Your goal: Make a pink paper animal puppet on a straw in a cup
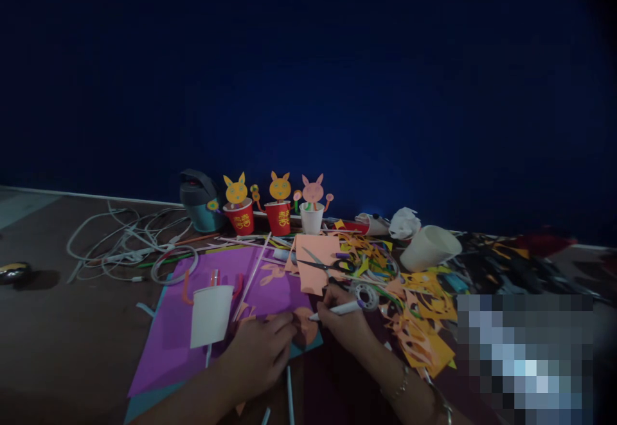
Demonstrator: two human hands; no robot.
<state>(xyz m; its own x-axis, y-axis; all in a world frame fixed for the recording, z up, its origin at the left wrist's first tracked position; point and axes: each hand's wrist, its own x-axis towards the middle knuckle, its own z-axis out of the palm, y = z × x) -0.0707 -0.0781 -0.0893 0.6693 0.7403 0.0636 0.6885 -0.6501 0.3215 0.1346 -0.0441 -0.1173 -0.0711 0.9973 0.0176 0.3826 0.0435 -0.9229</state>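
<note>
My right hand (344, 322) is closed around a white marker (344, 308), its tip at a rounded orange paper cutout (305, 330). My left hand (263, 351) has its fingers bent and pressed together on the left side of that cutout, holding it against the purple paper sheet (166, 335). To the left of my left hand is a white paper cup (211, 316) with curled orange-red strips at its sides. Scissors (321, 264) lie on a folded orange paper (311, 283) just beyond my hands. A roll of clear tape (367, 296) is by the marker's rear end.
Along the wall stand two red cups (241, 218) and a white cup (312, 219), topped with paper animal heads. A teal jug (205, 209) and tangled white cables (125, 245) are at left. Paper scraps (424, 341) and a pale container (430, 249) are at right.
</note>
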